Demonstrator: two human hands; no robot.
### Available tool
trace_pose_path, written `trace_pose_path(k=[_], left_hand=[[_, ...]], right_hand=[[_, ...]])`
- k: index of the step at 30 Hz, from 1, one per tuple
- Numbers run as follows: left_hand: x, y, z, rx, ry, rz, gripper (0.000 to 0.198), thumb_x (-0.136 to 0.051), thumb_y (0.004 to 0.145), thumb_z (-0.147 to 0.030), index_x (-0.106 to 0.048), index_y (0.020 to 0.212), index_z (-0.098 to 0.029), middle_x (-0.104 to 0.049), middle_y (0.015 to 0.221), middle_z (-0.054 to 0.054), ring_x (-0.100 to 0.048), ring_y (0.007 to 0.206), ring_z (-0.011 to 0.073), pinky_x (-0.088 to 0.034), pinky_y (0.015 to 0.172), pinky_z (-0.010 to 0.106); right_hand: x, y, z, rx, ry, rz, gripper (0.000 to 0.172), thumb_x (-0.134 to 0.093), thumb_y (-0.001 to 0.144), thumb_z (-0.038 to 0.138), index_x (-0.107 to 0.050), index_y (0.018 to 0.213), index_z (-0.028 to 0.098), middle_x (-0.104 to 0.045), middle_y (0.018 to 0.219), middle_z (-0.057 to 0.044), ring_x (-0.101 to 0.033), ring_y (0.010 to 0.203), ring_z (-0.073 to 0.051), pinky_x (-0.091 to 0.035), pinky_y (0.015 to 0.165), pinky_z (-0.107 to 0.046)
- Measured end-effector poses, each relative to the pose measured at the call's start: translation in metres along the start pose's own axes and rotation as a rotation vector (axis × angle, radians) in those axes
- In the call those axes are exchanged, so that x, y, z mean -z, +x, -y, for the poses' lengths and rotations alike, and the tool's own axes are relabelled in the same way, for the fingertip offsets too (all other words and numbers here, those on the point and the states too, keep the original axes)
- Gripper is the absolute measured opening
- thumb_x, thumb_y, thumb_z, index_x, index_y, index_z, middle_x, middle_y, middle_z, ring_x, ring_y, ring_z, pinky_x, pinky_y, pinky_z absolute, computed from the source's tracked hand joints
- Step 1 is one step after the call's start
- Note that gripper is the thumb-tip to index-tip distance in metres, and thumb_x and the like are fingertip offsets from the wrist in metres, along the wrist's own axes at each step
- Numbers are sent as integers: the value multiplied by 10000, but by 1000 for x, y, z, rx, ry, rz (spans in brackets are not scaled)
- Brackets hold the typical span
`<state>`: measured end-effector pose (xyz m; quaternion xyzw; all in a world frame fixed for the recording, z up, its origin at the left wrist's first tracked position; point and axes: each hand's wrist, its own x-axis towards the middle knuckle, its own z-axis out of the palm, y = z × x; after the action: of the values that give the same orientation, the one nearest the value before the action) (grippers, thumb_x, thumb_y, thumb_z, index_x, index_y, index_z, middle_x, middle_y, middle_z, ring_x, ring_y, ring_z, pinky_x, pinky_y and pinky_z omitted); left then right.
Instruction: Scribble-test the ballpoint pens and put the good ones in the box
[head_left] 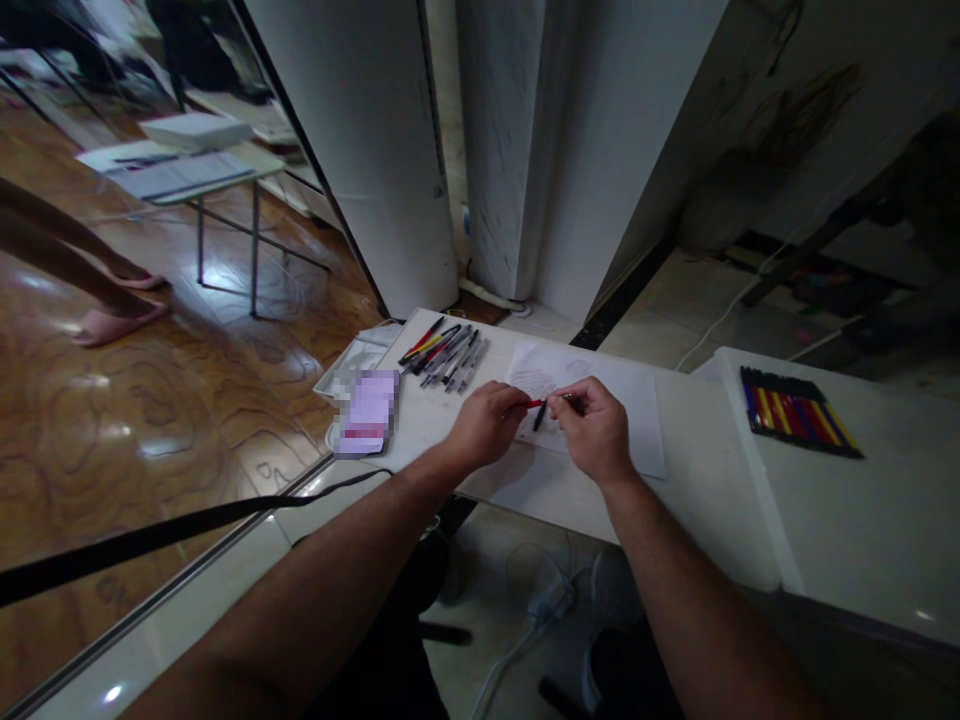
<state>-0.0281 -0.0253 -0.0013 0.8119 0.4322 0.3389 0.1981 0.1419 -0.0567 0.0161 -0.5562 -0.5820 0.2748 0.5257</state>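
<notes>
My left hand (pixel 491 425) is closed in a pinch on a thin red pen (pixel 535 404) held above the white paper. My right hand (pixel 592 425) pinches the other end of this pen, its fingertips close to those of the left. Just under the pen a short black piece (pixel 539 416), perhaps a cap, slants downward; whether it is held or lies on the paper I cannot tell. Dark scribbled lines cover the upper left of the sheet of paper (pixel 645 440), which is partly hidden by both hands.
Several pens (pixel 446 355) lie heaped at the white table's (pixel 555 500) far left. Beside them is a blurred purple phone-like object (pixel 367 412). A pack of coloured pens (pixel 799 412) rests on the right-hand surface. Another person's legs (pixel 67 245) and a folding table (pixel 180 180) appear at left.
</notes>
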Motion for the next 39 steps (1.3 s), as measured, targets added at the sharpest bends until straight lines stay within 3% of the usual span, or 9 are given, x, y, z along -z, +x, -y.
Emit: trace_pose_path(k=[6,15,25,32,39], left_hand=[[1,0,-3,-5,-21,7,137,-592,832,-135,-700,903,-182,-689,836,56,-601,815,181,-474,751,308],[2,-2,-4,48,-13,-14,84,-677,772,-159,-690,852,-181,-664,820,50,-593,783,173,-472,715,292],[-1,-2,-1,-7,-30,15,137,-579,852,-164,-696,920,-182,-688,864,64,-605,827,180,-479,761,312],[1,0,-1,2,-10,-3,128,-583,841,-143,-691,903,-174,-691,863,66,-605,822,185,-475,753,314],[2,0,-4,13,-8,-25,89,-627,811,-132,-685,860,-179,-672,825,52,-586,792,178,-468,736,307]], right_hand=[[0,1,-3,-18,58,-3,151,-674,783,333,-611,775,197,-658,648,2,-610,579,-144,-484,576,-268],[1,-2,-3,57,-117,-56,141,-671,794,340,-638,800,203,-687,714,-21,-642,646,-170,-500,634,-300],[0,2,-5,-55,138,5,192,-692,775,359,-614,795,184,-664,641,-5,-611,550,-145,-486,522,-267],[4,2,0,44,15,-95,141,-674,793,330,-632,819,198,-686,725,-17,-647,644,-160,-513,612,-287],[3,-1,5,99,-78,-19,70,-649,814,280,-638,807,211,-687,735,-10,-643,656,-156,-505,637,-284]])
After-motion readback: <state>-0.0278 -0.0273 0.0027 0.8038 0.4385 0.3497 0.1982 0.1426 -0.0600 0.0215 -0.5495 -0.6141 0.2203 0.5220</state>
